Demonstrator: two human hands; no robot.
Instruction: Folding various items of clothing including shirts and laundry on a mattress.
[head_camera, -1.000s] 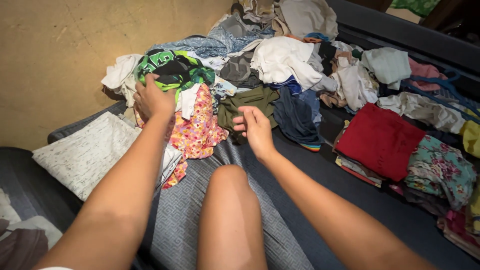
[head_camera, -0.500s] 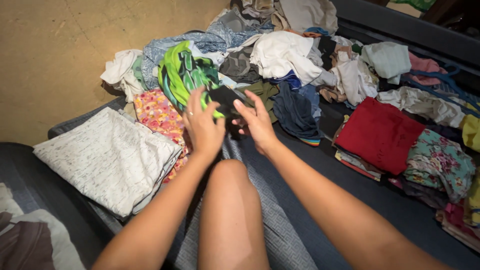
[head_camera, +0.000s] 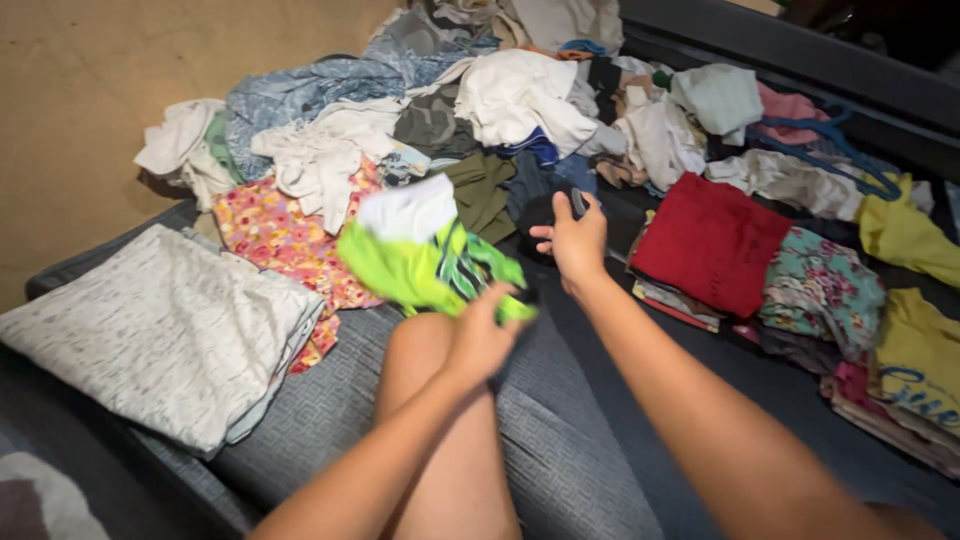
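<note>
My left hand (head_camera: 483, 335) grips a bright green, black and white patterned garment (head_camera: 425, 255) above my bare knee (head_camera: 420, 340). The cloth spreads up and left from the fist. My right hand (head_camera: 572, 238) is stretched further out and holds the dark end of the same garment (head_camera: 545, 212), in front of the heap of loose clothes (head_camera: 480, 110). Both hands are closed on fabric.
A folded pale speckled cloth (head_camera: 150, 330) lies at left, with a pink flowered piece (head_camera: 285, 235) behind it. At right are a folded red garment (head_camera: 712, 240), a teal floral one (head_camera: 822, 290) and yellow clothes (head_camera: 915, 345). All of it rests on a dark grey patterned mattress (head_camera: 560, 450).
My left hand pulled the green garment off the pile and drew it down toward my knee. My right hand took its dark end and moved outward to the right.
</note>
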